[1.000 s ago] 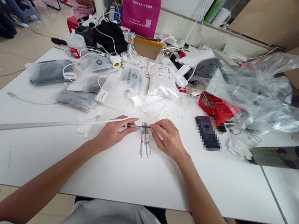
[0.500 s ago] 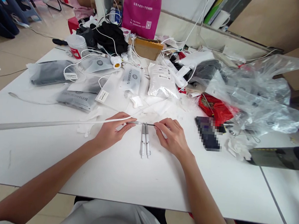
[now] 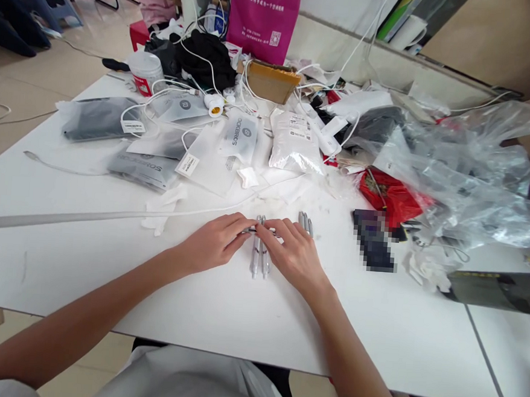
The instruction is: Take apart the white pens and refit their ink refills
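Note:
My left hand (image 3: 219, 240) and my right hand (image 3: 291, 252) meet above the middle of the white table (image 3: 184, 314), fingers pinched. Between them they grip a thin, dark and silvery pen-like piece, largely covered by the fingers. Under it, two silver-and-clear pens (image 3: 256, 261) lie side by side, pointing toward me, their upper ends partly hidden. Beyond my right hand, several grey pens (image 3: 306, 221) rest on the table.
Packaged pouches (image 3: 142, 169) and a white parcel (image 3: 296, 141) lie behind the hands. A pixelated dark phone (image 3: 374, 241), red bag (image 3: 392, 198) and clear plastic (image 3: 478, 189) are at right. A white cable (image 3: 109, 215) crosses from the left.
My hands have come together, the left moving right and the right moving slightly left. The grey pens beyond my right hand now show. The view has shifted a little.

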A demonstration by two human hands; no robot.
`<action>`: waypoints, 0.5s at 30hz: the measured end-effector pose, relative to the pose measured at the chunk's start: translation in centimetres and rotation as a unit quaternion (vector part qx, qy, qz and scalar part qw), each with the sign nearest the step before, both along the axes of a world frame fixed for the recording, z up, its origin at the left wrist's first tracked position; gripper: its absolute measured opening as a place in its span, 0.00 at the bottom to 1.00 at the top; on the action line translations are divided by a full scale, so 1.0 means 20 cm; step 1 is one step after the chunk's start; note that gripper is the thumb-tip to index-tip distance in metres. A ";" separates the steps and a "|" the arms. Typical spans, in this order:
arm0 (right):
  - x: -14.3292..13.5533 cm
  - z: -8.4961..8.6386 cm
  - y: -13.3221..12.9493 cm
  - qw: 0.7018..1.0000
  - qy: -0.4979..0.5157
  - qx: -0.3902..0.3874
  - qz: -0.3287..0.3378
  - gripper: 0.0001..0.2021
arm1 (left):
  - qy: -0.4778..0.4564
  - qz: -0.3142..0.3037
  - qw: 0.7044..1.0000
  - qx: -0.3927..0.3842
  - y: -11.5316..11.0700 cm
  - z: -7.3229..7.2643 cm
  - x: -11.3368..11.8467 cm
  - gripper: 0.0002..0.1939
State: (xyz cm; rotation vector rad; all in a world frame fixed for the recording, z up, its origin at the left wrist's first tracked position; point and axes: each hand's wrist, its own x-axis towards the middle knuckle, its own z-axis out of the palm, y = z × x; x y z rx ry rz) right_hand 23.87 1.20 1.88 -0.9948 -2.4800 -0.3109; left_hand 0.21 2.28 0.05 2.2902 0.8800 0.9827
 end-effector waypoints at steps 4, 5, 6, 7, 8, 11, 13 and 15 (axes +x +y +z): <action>0.00 0.04 -0.02 0.993 0.058 -0.103 0.016 0.20 | -0.019 0.021 0.999 0.023 0.02 -0.02 -0.01 0.15; 0.01 0.05 -0.03 0.987 0.080 -0.135 0.017 0.21 | -0.024 0.028 0.999 0.027 0.02 -0.02 -0.01 0.15; 0.02 0.05 -0.03 0.980 0.110 -0.168 0.014 0.22 | -0.028 0.035 0.999 0.029 0.03 -0.02 -0.01 0.14; 0.03 0.06 -0.03 0.969 0.149 -0.198 0.005 0.22 | -0.032 0.039 0.998 0.029 0.03 -0.01 -0.01 0.14; 0.04 0.06 -0.03 0.955 0.196 -0.223 -0.007 0.22 | -0.036 0.042 0.998 0.027 0.03 -0.01 -0.01 0.13; 0.05 0.07 -0.02 0.901 0.355 -0.247 -0.029 0.21 | -0.064 0.031 0.997 -0.010 0.02 0.02 -0.01 0.12; 0.04 0.07 -0.01 0.867 0.438 -0.239 -0.017 0.22 | -0.079 0.012 0.995 -0.067 0.00 0.04 0.00 0.11; 0.01 0.07 -0.01 0.842 0.485 -0.237 0.005 0.25 | -0.081 -0.002 0.987 -0.136 -0.02 0.06 0.01 0.11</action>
